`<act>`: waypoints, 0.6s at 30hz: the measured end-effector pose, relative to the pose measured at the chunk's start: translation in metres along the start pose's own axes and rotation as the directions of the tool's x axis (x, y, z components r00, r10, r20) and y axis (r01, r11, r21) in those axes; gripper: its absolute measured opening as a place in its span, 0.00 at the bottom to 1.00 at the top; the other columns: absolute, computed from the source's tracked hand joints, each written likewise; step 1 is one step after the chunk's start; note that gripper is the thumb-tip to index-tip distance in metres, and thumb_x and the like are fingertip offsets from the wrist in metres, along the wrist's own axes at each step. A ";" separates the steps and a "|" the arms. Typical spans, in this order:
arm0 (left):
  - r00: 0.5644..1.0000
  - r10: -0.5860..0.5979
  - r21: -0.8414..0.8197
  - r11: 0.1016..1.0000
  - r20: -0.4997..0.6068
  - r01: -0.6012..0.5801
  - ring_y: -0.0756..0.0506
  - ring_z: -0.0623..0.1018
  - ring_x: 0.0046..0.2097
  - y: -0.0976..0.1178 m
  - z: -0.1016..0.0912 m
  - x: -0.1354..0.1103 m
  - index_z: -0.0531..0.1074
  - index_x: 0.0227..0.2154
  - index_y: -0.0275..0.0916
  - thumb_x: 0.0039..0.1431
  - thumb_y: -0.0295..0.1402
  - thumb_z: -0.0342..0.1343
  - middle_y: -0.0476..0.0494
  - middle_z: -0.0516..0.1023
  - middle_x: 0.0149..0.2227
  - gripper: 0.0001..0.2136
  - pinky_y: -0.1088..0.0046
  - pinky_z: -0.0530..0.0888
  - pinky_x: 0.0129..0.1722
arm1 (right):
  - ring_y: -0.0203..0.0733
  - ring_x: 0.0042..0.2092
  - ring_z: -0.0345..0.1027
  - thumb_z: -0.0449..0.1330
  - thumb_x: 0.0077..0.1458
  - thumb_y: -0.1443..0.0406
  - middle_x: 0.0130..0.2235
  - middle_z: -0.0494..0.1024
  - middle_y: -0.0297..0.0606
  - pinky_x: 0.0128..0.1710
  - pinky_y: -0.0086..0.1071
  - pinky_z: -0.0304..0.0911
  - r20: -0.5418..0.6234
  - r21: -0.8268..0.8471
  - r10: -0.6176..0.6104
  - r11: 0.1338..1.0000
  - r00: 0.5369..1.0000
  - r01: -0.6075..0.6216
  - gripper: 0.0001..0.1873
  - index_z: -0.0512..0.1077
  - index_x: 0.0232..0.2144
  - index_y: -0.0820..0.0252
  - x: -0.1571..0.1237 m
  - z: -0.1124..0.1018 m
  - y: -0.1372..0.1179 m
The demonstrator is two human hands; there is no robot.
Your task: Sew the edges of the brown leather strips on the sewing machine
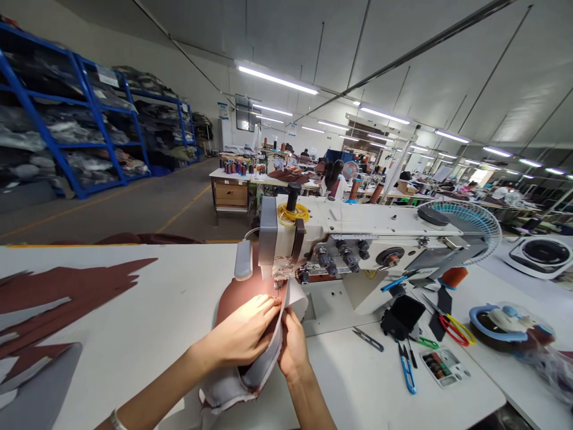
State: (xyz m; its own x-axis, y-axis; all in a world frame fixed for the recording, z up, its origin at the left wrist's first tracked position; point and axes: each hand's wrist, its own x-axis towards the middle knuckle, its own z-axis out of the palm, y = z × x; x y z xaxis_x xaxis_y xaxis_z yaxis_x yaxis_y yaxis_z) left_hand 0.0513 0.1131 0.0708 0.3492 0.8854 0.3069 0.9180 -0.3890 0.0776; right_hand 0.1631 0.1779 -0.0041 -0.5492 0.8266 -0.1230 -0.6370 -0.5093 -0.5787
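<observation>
A white sewing machine [358, 230] stands on the white table [156, 316], its lamp lighting the needle area [281, 276]. My left hand [246, 331] lies on top of a brown and grey piece of material [250, 373], fingers together and pressing it flat just in front of the needle. My right hand [293, 343] grips the same piece from the right side and under its edge, fingers closed round it. The piece folds and hangs toward me over the table edge.
Brown and grey cut pieces [54, 298] lie at the table's left. Right of the machine lie thread snips [367, 338], blue scissors [406, 370], red and yellow scissors [456, 328], a small box [443, 365] and a fan [465, 224]. Blue shelving [80, 131] lines the left wall.
</observation>
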 end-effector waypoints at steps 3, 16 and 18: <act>0.999 0.031 -0.002 1.000 0.031 -0.031 0.36 0.73 0.54 -0.001 -0.002 -0.001 0.66 0.53 0.33 0.58 0.30 0.50 0.32 0.73 0.52 0.20 0.57 0.72 0.55 | 0.42 0.42 0.77 0.67 0.45 0.65 0.39 0.84 0.35 0.49 0.35 0.68 -0.007 0.021 -0.006 1.000 1.000 0.006 0.13 0.77 0.36 0.57 0.001 -0.002 0.002; 0.990 0.096 -0.005 0.995 0.100 -0.096 0.36 0.72 0.52 -0.005 -0.009 0.001 0.67 0.51 0.33 0.52 0.30 0.52 0.32 0.74 0.50 0.21 0.58 0.71 0.54 | 0.40 0.45 0.76 0.68 0.44 0.64 0.43 0.83 0.38 0.49 0.32 0.68 -0.045 0.084 -0.006 0.996 0.999 0.009 0.17 0.75 0.40 0.57 0.004 0.000 0.007; 0.993 0.093 0.029 0.995 0.079 -0.096 0.37 0.73 0.50 -0.007 -0.008 0.001 0.69 0.49 0.35 0.51 0.31 0.53 0.35 0.75 0.47 0.20 0.61 0.72 0.53 | 0.39 0.46 0.76 0.67 0.45 0.65 0.44 0.83 0.37 0.50 0.32 0.68 -0.041 0.075 -0.010 0.997 0.999 0.013 0.17 0.74 0.41 0.56 0.006 -0.001 0.009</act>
State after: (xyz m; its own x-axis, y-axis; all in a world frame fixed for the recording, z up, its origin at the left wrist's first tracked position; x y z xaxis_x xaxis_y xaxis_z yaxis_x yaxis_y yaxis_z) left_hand 0.0435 0.1146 0.0785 0.4472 0.8624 0.2372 0.8853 -0.4645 0.0198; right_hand 0.1553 0.1785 -0.0110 -0.5205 0.8406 -0.1500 -0.6829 -0.5153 -0.5178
